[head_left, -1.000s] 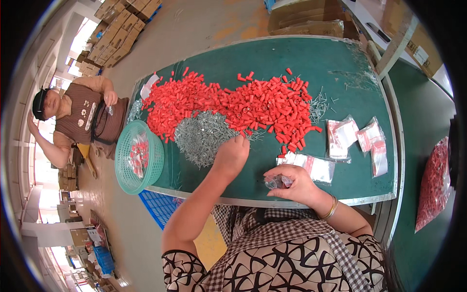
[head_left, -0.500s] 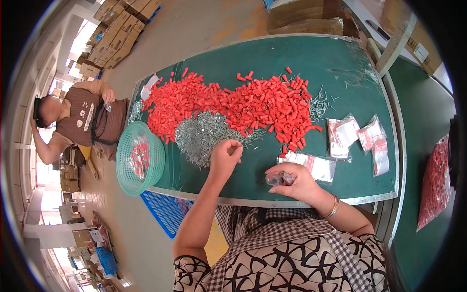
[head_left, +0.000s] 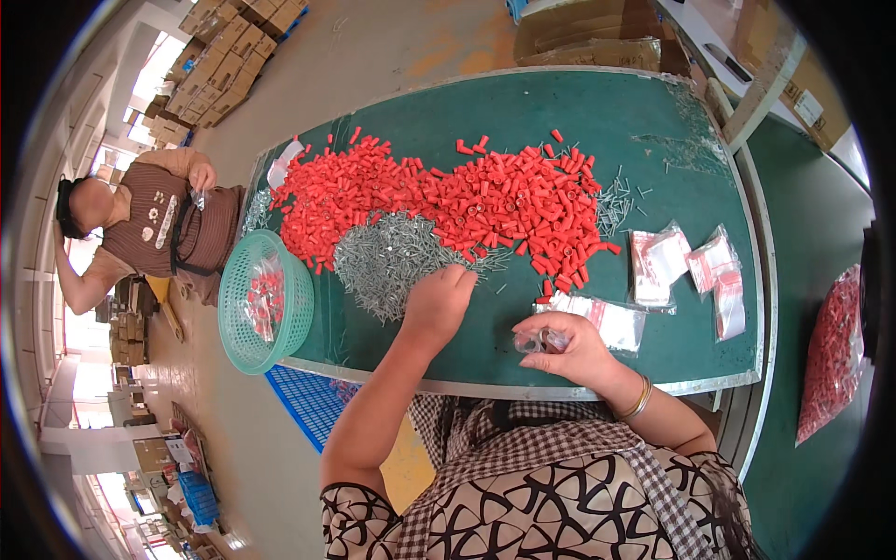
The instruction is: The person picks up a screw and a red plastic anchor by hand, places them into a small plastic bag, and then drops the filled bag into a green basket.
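Observation:
My left hand is at the right edge of a heap of grey metal screws, fingers bent together in a pinch; whatever they may hold is hidden. My right hand is closed around a small clear plastic bag, near the table's front edge. Behind the screws spreads a large pile of red plastic caps, shaped like short tapered sleeves. Flat clear zip bags lie just beyond my right hand.
More zip bags lie on the green table. A mint-green basket with bagged red pieces stands at the left corner. A co-worker sits beyond it. A big bag of red parts is at far right.
My left hand has shifted slightly to the right and turned, its fingertips at the edge of the screws. My right hand keeps the bag almost in place.

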Motion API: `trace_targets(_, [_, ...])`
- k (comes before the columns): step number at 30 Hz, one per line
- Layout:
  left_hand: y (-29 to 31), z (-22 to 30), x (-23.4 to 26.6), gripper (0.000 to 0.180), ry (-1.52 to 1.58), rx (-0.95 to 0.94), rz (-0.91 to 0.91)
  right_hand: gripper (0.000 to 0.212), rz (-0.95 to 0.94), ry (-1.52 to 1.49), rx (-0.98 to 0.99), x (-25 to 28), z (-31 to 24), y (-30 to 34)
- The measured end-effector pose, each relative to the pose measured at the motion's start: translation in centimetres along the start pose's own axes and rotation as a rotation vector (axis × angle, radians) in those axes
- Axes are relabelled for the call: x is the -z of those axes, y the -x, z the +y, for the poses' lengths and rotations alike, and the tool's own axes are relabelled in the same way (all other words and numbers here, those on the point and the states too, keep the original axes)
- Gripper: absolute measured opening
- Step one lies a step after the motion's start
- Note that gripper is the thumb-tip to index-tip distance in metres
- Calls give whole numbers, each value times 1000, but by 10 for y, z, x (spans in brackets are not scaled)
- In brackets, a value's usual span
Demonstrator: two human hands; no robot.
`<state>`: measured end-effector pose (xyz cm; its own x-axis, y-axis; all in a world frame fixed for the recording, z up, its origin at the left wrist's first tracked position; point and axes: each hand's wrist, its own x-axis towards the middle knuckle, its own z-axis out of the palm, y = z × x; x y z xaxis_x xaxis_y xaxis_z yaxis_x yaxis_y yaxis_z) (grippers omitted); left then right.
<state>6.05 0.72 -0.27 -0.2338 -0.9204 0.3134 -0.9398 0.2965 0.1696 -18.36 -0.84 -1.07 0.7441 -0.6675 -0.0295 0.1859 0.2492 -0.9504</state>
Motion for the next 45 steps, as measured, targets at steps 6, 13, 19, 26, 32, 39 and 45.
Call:
trace_targets(6, [-17, 4, 6, 6, -132, -144, -202, 40, -19, 26, -24, -1, 0, 0])
trace_targets(13, [-25, -4, 0, 6, -42, 6, -172, 40, 18, -7, 15, 2, 0, 1])
trace_targets(19, [5, 45, 33, 5, 1175, 845, -117, 41, 100, -59, -27, 0, -4, -1])
trace_targets(26, [15, 85, 29, 15, 1102, 512, 21, 44, 46, -93, 50, -3, -3, -1])
trace_targets(32, [13, 87, 35, 17, 994, 469, 35, 43, 75, -180, -95, -4, -8, 1])
trace_targets(39, [13, 81, 31, 13, 1176, 570, 115, 44, 52, -200, -23, 1, -11, 3])
trace_targets(45, [9, 80, 20, 11, 1026, 575, 82, 44, 65, -174, -6, 6, -11, 5])
